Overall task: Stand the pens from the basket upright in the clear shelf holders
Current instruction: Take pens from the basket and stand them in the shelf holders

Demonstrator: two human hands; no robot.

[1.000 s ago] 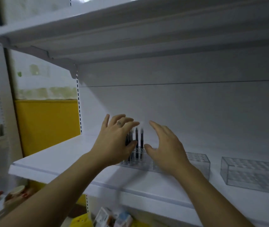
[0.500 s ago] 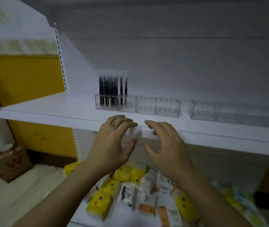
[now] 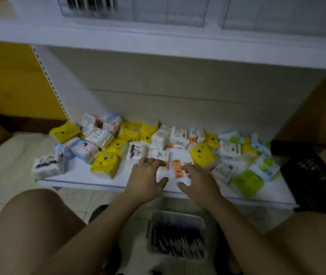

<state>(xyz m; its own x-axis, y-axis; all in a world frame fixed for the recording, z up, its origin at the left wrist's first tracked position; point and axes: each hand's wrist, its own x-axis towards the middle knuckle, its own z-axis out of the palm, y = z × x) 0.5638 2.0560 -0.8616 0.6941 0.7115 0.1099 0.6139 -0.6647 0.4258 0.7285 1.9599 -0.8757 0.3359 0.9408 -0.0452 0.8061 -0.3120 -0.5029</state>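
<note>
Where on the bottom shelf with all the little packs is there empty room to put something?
Along the front edge of the lower shelf: one bare patch between the black-and-white pack and the yellow pack, another between that yellow pack and the left hand. The back row and the right side, around the green pack, are crowded.

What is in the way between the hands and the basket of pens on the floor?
Nothing visible is. The left hand and right hand hover empty near the lower shelf's front edge. The basket of pens sits open-topped right below them, with only air between.
</note>
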